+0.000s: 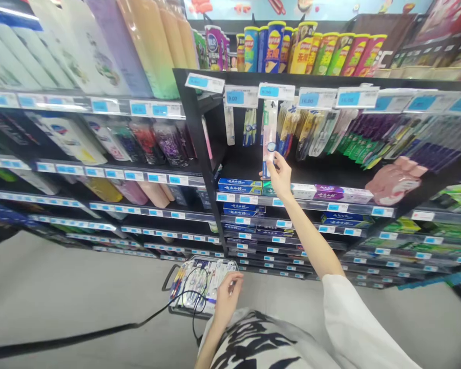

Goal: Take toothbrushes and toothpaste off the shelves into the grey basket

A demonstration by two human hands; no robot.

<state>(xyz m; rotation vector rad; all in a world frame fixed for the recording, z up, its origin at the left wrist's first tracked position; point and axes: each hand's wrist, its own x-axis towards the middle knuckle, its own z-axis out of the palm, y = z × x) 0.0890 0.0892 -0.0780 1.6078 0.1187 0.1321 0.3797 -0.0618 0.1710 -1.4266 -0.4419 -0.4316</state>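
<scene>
Toothbrush pack (269, 130), head view: it hangs upright from a peg under the price tags (276, 91), among other hanging packs and above the toothpaste boxes (240, 185). The right hand (279, 177), arm stretched up, pinches the pack's lower end between thumb and fingertips, closed on it. The left hand (226, 297), low at the basket (171, 279), lies half curled on the packs there; whether it grips one cannot be told. Judgement: so low a pinch gives little control of the top, so the pack is best held vertical and guided straight along the peg, without twisting against its neighbours.
</scene>
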